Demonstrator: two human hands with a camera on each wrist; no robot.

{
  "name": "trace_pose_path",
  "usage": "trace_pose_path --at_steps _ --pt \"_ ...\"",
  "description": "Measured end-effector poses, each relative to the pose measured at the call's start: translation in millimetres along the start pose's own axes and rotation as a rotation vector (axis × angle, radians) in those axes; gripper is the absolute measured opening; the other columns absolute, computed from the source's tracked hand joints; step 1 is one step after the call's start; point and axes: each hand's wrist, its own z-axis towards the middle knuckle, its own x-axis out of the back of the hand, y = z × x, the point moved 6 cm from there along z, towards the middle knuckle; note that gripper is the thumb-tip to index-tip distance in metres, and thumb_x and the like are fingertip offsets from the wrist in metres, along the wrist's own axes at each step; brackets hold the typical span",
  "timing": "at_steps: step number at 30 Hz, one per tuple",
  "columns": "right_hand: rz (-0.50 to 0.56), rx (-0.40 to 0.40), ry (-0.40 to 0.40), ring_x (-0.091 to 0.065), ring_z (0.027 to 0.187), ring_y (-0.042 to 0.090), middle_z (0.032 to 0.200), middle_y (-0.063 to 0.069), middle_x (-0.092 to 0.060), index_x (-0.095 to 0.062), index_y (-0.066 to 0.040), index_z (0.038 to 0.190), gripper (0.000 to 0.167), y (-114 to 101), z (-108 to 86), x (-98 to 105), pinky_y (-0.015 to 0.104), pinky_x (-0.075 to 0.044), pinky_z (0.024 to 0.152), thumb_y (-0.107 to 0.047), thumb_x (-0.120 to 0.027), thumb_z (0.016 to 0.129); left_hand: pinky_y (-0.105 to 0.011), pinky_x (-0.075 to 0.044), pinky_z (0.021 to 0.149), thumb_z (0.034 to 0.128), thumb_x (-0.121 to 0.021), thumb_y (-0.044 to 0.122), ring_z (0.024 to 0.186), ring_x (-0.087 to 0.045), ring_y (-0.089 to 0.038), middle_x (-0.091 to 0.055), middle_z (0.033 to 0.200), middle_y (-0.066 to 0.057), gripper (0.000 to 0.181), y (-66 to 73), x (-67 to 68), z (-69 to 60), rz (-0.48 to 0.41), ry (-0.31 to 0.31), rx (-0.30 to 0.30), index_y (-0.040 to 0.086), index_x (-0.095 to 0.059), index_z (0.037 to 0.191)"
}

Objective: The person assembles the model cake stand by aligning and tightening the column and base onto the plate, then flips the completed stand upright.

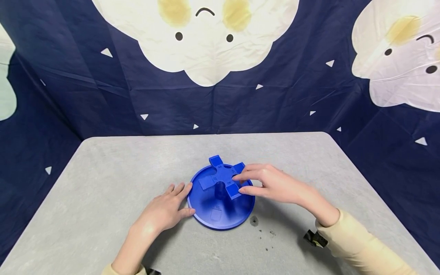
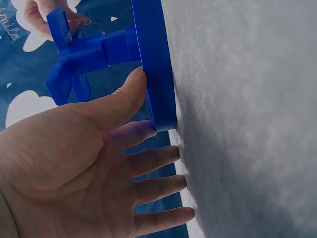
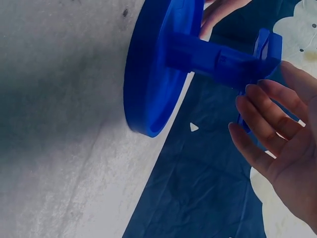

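A round blue tray [image 1: 204, 204] with a raised rim lies on the table. From its middle rises a blue post [image 2: 116, 47], topped by a blue cross-shaped piece [image 1: 223, 173] with numbered arms. My left hand [image 1: 165, 210] rests against the tray's left rim, fingers spread and straight, thumb touching the edge. At the right side of the cross, my right hand [image 1: 273, 184] pinches it with bent fingers and thumb about one arm. In the right wrist view the fingertips [image 3: 247, 101] lie along the cross, partly hiding it.
The grey table [image 1: 103, 168] spreads around the tray, with small dark spots [image 1: 254, 221] near its front right. Behind and at the sides hangs a dark blue curtain [image 1: 103, 91] with white cloud shapes.
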Motion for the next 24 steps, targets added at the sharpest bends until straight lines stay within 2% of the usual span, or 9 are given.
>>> trace_pose_path --at_steps 4,8,11,15,19,24 --pt "0.036 0.01 0.008 -0.063 0.09 0.001 0.109 -0.01 -0.07 -0.073 -0.018 0.129 0.031 -3.2 1.5 0.9 0.023 -0.059 0.079 -0.032 -0.066 0.102 -0.069 -0.038 0.114 0.096 -0.068 0.047 0.15 -0.033 -0.054 -0.041 0.162 -0.023 0.078 -0.3 0.1 0.3 0.005 0.006 -0.004 0.011 -0.04 0.159" --pt "0.029 0.02 0.081 -0.057 0.077 -0.001 0.098 -0.013 -0.068 -0.075 -0.019 0.123 0.026 -3.7 3.9 6.6 0.021 -0.055 0.066 -0.028 -0.069 0.1 -0.069 -0.038 0.114 0.0962 -0.068 0.047 0.15 -0.033 -0.053 -0.041 0.162 -0.023 0.077 -0.5 0.1 0.1 0.005 0.007 -0.002 0.011 -0.04 0.159" --pt "-0.011 0.02 0.168 -0.06 0.081 0.002 0.098 -0.012 -0.068 -0.077 -0.02 0.119 0.022 -1.5 6.5 13.0 0.022 -0.055 0.068 -0.026 -0.072 0.098 -0.069 -0.037 0.114 0.0963 -0.068 0.047 0.15 -0.033 -0.053 -0.04 0.162 -0.023 0.077 -0.6 0.0 0.2 0.004 0.005 0.0 0.011 -0.04 0.159" --pt "-0.087 -0.004 0.233 -0.064 0.098 0.008 0.107 -0.008 -0.069 -0.077 -0.019 0.118 0.025 5.7 9.8 17.0 0.029 -0.058 0.084 -0.029 -0.074 0.096 -0.069 -0.037 0.114 0.0965 -0.068 0.047 0.15 -0.033 -0.053 -0.04 0.162 -0.023 0.077 -0.5 0.0 0.0 0.006 0.003 0.003 0.011 -0.04 0.159" --pt "-0.127 -0.048 0.205 -0.065 0.109 0.01 0.114 -0.006 -0.069 -0.076 -0.016 0.121 0.032 15.5 11.0 13.4 0.034 -0.057 0.095 -0.033 -0.077 0.094 -0.069 -0.038 0.114 0.0965 -0.068 0.047 0.15 -0.034 -0.053 -0.041 0.162 -0.023 0.077 0.2 0.8 -0.7 0.006 0.004 0.002 0.011 -0.04 0.159" --pt "-0.116 -0.08 0.149 -0.066 0.102 0.008 0.111 -0.009 -0.071 -0.075 -0.02 0.124 0.034 22.4 8.0 8.1 0.031 -0.057 0.088 -0.034 -0.076 0.094 -0.069 -0.039 0.113 0.0964 -0.068 0.047 0.15 -0.035 -0.053 -0.041 0.162 -0.023 0.077 1.3 1.5 -1.0 0.01 0.009 -0.005 0.011 -0.041 0.158"
